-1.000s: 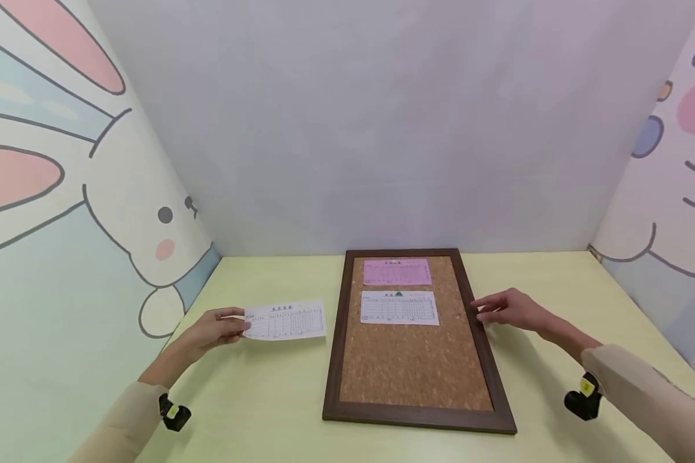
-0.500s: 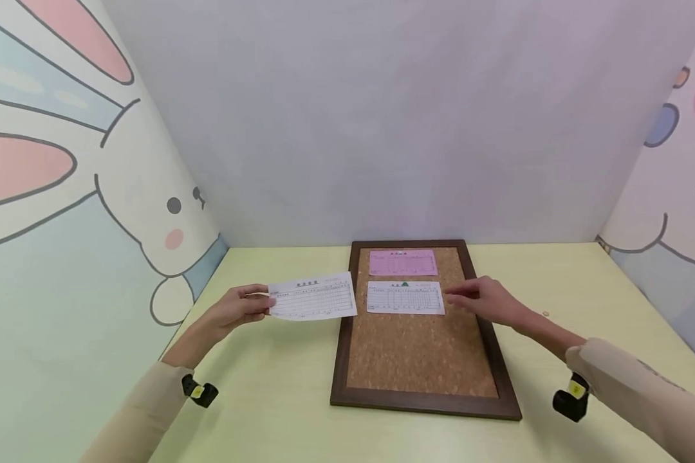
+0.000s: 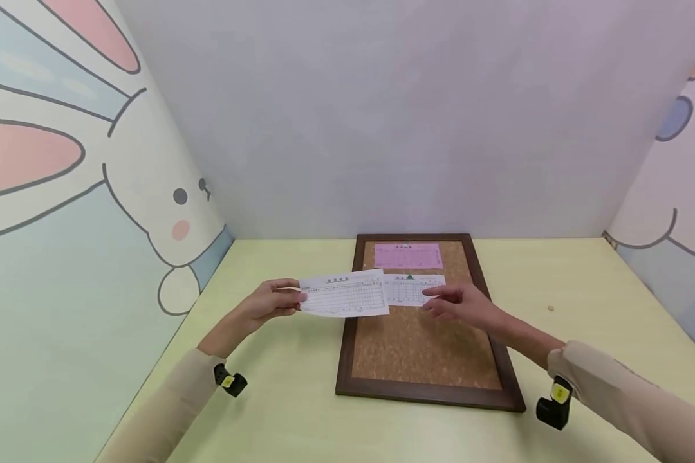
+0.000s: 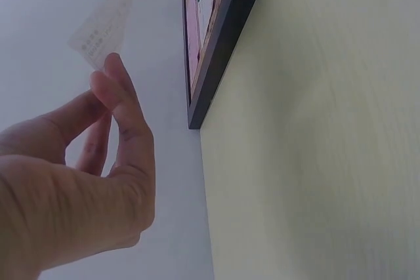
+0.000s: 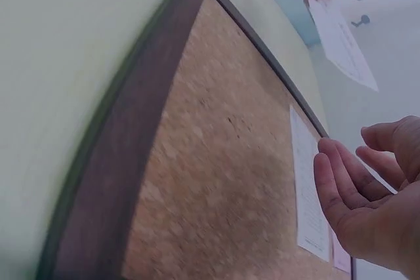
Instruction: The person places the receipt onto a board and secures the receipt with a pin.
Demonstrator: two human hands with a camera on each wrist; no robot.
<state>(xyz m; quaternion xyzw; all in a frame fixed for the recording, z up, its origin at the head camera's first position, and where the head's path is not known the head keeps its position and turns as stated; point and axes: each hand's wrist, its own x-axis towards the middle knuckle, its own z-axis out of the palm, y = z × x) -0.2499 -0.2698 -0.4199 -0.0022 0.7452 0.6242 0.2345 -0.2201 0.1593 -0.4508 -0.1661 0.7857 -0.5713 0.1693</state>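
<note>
My left hand (image 3: 273,299) pinches a white printed form (image 3: 344,294) by its left edge, between thumb and fingers. The form is held up over the left part of a cork board (image 3: 425,350) with a dark brown frame. In the left wrist view, a corner of the form (image 4: 102,34) shows above the fingertips. My right hand (image 3: 466,305) hovers over the board's right side with thumb and fingers apart and nothing visible between them. Beneath it lies a second white form (image 3: 405,292) with a green pushpin (image 3: 409,277) at its top. A pink form (image 3: 408,256) is fixed above that.
The board lies on a pale yellow table (image 3: 289,386), its far end by a plain grey wall (image 3: 405,116). A small pale object (image 3: 551,308) sits on the table to the right. Cartoon-painted walls (image 3: 150,193) stand at both sides.
My left hand has carried the white form rightward and up, from beside the board to over it. My right hand has moved left from the frame's edge to over the second white form.
</note>
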